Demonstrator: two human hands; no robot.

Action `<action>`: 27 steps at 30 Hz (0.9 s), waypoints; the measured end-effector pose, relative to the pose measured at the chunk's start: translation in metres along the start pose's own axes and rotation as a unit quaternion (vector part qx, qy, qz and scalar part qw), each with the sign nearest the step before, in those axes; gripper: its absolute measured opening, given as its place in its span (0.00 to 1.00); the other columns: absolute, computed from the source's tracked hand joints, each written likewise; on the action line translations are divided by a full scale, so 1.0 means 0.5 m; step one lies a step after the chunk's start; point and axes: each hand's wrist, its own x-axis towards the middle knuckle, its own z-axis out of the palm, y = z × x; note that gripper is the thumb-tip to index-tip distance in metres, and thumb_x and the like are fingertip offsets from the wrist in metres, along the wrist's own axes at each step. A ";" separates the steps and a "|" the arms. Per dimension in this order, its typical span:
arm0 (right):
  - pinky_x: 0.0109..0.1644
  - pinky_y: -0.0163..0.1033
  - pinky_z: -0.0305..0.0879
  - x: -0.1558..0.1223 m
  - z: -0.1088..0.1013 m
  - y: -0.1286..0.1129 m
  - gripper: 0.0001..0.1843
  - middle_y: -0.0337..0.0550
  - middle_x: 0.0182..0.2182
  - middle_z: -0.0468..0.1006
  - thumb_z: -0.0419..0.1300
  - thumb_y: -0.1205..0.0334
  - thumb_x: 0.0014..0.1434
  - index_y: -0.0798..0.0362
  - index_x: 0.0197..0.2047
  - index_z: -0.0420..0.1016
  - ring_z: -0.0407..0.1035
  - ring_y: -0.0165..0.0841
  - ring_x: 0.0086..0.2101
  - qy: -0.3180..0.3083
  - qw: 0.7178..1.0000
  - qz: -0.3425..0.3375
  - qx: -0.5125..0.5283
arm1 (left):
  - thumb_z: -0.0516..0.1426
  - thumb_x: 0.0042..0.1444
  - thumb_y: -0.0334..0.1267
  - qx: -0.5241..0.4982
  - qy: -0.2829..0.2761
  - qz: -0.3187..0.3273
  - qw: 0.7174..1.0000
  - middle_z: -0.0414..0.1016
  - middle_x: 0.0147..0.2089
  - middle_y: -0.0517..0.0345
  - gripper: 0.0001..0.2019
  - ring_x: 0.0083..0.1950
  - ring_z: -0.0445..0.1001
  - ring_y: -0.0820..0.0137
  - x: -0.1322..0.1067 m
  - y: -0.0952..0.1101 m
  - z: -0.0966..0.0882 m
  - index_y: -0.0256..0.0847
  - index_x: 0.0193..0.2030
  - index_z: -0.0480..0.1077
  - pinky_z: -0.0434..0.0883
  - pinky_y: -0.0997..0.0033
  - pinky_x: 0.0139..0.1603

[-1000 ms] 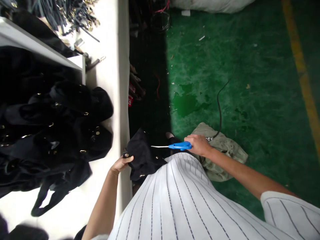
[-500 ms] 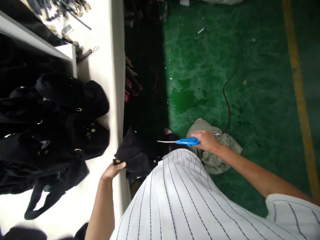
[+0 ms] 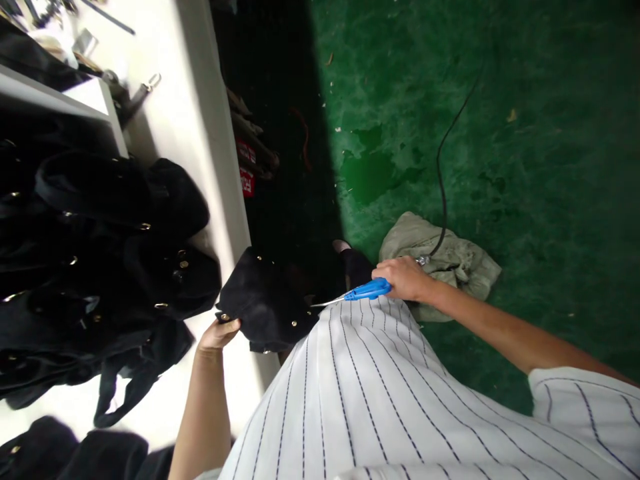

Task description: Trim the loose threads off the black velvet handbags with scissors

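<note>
My left hand [image 3: 220, 333] pinches the edge of a black fabric bag [image 3: 267, 300] with gold-coloured metal fittings, held out beside the table's edge. Wrapped around a blue air blow gun [image 3: 369, 289] is my right hand [image 3: 404, 279], in front of my body. The gun's thin metal nozzle points left, and its tip is close to the bag's right side; whether they touch I cannot tell. A black hose [image 3: 441, 177] joins the gun near my hand and runs away over the floor.
The white table [image 3: 200, 133] on the left carries a heap of black bags [image 3: 100, 253] with gold fittings, a white panel [image 3: 93, 100] and a short strap [image 3: 140, 97] with a metal clip. A grey-green cloth bundle [image 3: 465, 267] lies on the green floor [image 3: 550, 200].
The blow gun has tilted and its nozzle tip has dropped, now near the bag. The bag has shifted slightly left with my left hand. The view has turned a little.
</note>
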 end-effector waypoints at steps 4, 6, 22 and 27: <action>0.29 0.37 0.44 -0.015 0.001 -0.006 0.08 0.41 0.31 0.77 0.57 0.58 0.55 0.52 0.31 0.74 0.70 0.34 0.34 -0.014 1.000 -0.025 0.002 | 0.72 0.33 0.42 -0.038 -0.002 0.000 0.999 0.78 0.50 0.49 0.35 0.66 0.63 0.50 0.006 -0.014 -0.001 0.40 0.53 0.72 0.56 0.48 0.70; 0.29 0.37 0.45 -0.022 -0.004 -0.006 0.08 0.42 0.31 0.76 0.57 0.59 0.55 0.52 0.31 0.74 0.69 0.34 0.34 -0.022 0.999 -0.028 0.004 | 0.71 0.35 0.42 -0.045 0.001 -0.008 0.999 0.78 0.50 0.48 0.35 0.66 0.63 0.50 0.008 -0.024 -0.008 0.40 0.54 0.72 0.55 0.47 0.70; 0.29 0.37 0.45 0.023 -0.007 -0.067 0.07 0.44 0.34 0.77 0.57 0.60 0.58 0.53 0.33 0.73 0.70 0.36 0.36 -0.017 0.997 -0.031 -0.062 | 0.71 0.34 0.47 0.099 0.059 -0.041 0.992 0.80 0.40 0.45 0.30 0.40 0.79 0.54 0.062 0.014 0.142 0.31 0.43 0.75 0.76 0.58 0.44; 0.29 0.36 0.49 0.050 -0.010 -0.086 0.07 0.43 0.33 0.78 0.56 0.61 0.58 0.51 0.33 0.74 0.71 0.36 0.37 -0.028 0.996 -0.011 -0.083 | 0.63 0.45 0.50 0.293 0.008 -0.015 0.956 0.79 0.34 0.48 0.20 0.37 0.78 0.58 0.087 0.010 0.202 0.33 0.35 0.74 0.75 0.63 0.39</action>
